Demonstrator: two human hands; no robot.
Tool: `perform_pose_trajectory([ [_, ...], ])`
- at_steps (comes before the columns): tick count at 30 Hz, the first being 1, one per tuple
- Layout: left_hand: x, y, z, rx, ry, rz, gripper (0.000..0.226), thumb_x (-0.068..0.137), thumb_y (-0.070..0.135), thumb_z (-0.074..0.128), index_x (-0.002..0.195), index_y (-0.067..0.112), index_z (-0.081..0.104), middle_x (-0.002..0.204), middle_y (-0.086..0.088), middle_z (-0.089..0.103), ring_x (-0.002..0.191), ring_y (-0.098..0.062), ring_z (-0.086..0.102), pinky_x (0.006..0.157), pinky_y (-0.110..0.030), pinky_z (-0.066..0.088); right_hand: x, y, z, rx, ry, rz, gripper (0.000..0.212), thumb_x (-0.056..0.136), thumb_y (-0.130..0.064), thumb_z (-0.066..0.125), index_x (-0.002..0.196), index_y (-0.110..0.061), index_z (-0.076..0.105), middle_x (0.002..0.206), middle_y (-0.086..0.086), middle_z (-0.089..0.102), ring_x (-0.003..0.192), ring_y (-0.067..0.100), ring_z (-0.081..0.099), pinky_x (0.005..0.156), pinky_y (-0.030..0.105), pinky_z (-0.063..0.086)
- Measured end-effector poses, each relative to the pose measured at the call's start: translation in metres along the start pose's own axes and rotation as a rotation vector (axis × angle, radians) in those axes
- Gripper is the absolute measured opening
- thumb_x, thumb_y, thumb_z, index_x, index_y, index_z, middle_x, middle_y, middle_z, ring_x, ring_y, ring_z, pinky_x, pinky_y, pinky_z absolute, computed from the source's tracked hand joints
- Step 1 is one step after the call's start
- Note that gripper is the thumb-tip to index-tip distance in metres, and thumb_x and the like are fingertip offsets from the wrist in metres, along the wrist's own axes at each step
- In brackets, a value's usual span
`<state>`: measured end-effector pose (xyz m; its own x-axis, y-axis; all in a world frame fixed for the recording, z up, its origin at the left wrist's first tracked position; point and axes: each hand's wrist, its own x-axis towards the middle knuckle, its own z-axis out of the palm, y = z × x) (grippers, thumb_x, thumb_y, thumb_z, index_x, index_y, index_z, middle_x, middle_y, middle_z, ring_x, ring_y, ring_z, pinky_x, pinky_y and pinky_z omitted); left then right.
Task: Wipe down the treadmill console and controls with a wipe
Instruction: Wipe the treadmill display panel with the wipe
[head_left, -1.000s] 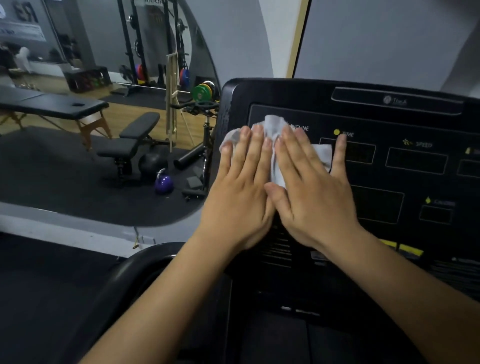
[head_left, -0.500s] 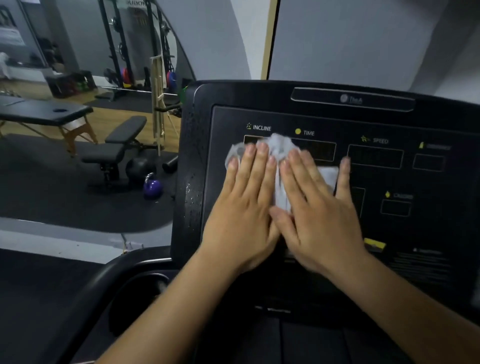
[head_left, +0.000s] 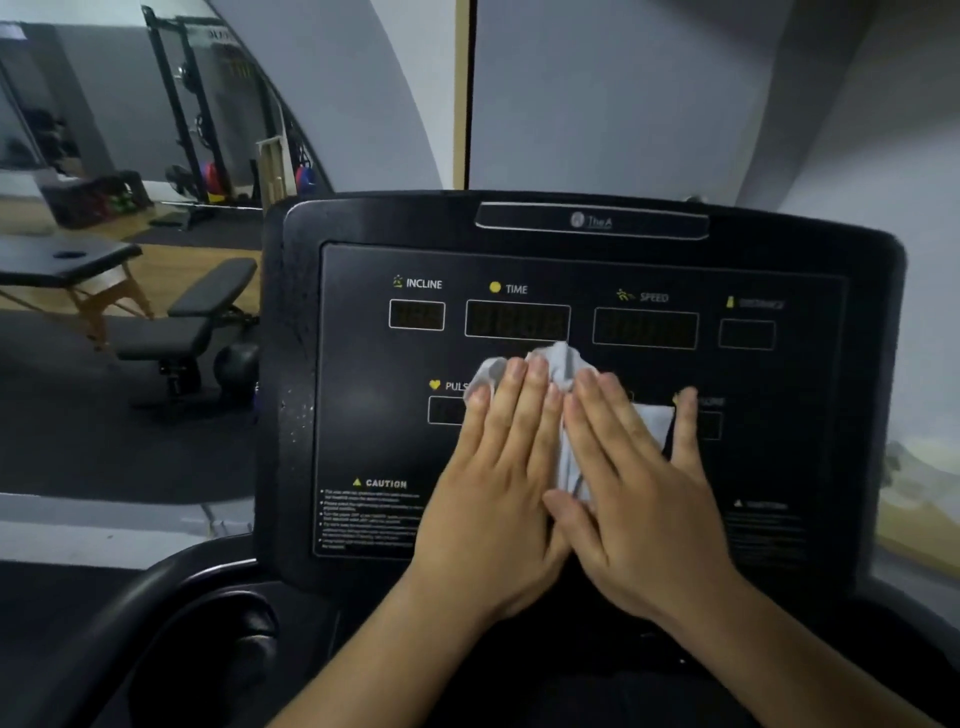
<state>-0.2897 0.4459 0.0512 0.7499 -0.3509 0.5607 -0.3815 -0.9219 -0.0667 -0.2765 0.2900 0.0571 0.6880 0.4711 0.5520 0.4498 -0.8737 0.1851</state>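
One wipe (head_left: 557, 365), under left hand (head_left: 496, 493), right hand (head_left: 641, 501)

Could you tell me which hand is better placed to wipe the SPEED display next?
Probably the right hand: it lies flat on the wipe just below the SPEED display, while the left hand presses the wipe further left.

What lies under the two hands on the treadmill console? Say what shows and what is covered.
A crumpled white wipe lies under the left hand and right hand, on the console. Most of the wipe is hidden, as is the end of the PULSE label.
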Motion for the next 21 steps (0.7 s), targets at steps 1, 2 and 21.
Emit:
perform_pose_trajectory([
  [1, 0.001, 0.004, 0.002, 0.006, -0.002, -0.001, 0.074, 0.099, 0.045, 0.018, 0.154, -0.002, 0.003, 0.162, -0.021, -0.005, 0.151, -0.033, -0.008, 0.122, -0.051, 0.011, -0.001, 0.005, 0.0, 0.0, -0.005, -0.005, 0.07, 0.1, -0.055, 0.015, 0.151, -0.007, 0.024, 0.161, 0.008, 0.016, 0.149, 0.019, 0.011, 0.113, 0.067, 0.004],
  [2, 0.009, 0.006, 0.001, 0.014, -0.001, 0.001, 0.074, 0.099, 0.045, 0.018, 0.154, -0.002, 0.001, 0.162, -0.021, -0.007, 0.151, -0.032, -0.01, 0.122, -0.051, 0.009, 0.003, 0.011, -0.003, -0.003, -0.005, 0.007, 0.071, 0.1, -0.055, 0.015, 0.151, -0.007, 0.024, 0.161, 0.008, 0.016, 0.149, 0.019, 0.012, 0.113, 0.067, 0.003],
  [21, 0.089, 0.064, -0.003, 0.082, -0.002, 0.073, 0.071, 0.1, 0.044, 0.007, 0.152, -0.001, -0.012, 0.16, -0.021, -0.018, 0.148, -0.032, -0.021, 0.122, -0.049, -0.001, -0.001, 0.09, -0.018, -0.033, 0.066, 0.185, 0.066, 0.102, -0.049, 0.012, 0.152, -0.008, 0.02, 0.161, 0.008, 0.014, 0.149, 0.019, 0.008, 0.114, 0.065, 0.0],
])
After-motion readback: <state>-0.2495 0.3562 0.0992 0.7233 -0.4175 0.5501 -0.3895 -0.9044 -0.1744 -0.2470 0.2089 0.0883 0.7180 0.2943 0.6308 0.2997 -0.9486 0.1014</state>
